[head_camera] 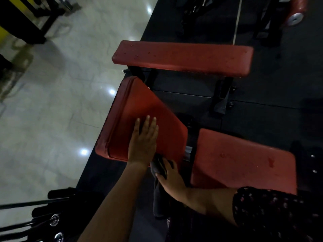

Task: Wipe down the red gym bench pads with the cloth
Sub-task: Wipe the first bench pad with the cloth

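Just below the middle of the frame, the dark cloth [158,167] is sitting bunched against the near lower edge of the tilted red pad [139,110], with its loose tail hanging straight down under that edge. The right hand [170,179] is reaching in from the lower right and curling its fingers round the bunched cloth, pinching it beside the pad's corner. The left hand [143,138] is lying flat on the same pad with its fingers straight and slightly spread, just beside the cloth. Bare red surface is stretching ahead of those fingertips up to the pad's far rounded corner, and a piped seam is running along its left edge.

To the right, a narrow gap with a metal bracket is separating this pad from a second red pad [244,163], whose near edge is meeting a patterned sleeve [272,212]. Toward the top, a long red pad [183,57] is lying crosswise on black legs. Black matting [262,102] is spreading under the benches, and shiny tiled floor [52,102] is filling the left side.
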The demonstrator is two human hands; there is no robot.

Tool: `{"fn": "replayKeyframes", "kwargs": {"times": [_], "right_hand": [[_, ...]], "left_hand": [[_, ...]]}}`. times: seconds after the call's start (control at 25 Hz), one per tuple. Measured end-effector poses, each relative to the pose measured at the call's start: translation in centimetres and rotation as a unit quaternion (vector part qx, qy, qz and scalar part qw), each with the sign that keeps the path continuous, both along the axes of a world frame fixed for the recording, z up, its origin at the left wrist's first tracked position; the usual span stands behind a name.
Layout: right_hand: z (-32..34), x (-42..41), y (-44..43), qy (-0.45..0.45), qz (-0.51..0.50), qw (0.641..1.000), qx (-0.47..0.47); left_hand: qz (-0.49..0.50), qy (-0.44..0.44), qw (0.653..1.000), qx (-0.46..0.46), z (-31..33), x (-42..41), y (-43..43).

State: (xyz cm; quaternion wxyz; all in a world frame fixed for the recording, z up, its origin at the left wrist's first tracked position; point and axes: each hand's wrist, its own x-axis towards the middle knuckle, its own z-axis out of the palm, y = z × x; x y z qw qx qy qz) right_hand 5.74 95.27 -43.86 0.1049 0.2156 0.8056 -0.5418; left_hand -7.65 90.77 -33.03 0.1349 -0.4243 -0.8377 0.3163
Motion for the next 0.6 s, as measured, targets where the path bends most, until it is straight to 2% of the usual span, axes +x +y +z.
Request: {"fn": "replayKeyframes", "kwargs": {"times": [0.16, 0.36, 0.48, 0.6], "right_hand": [[-1.2, -3.7, 3.1, -0.019, -0.079, 0.996, -0.02], [-2.2, -9.7, 8.6, 0.01, -0.135, 0.991, -0.01], [-2.5, -13.4, 12.4, 0.008, -0.12, 0.993, 0.012], [-4.1, -16.5, 15.9, -0.041, -0.103, 0.994, 0.016]], "left_hand": [[-0.038, 0.022, 0.998, 0.035, -1.6, -0.7, -0.4], [-0.081, 0.054, 0.994, 0.057, -3.5, -1.7, -0.7], [-0.086, 0.054, 0.993, 0.059, -3.9, -1.7, -0.7], [-0.086, 0.059, 0.994, 0.04, -3.6, -1.8, -0.6]]}}
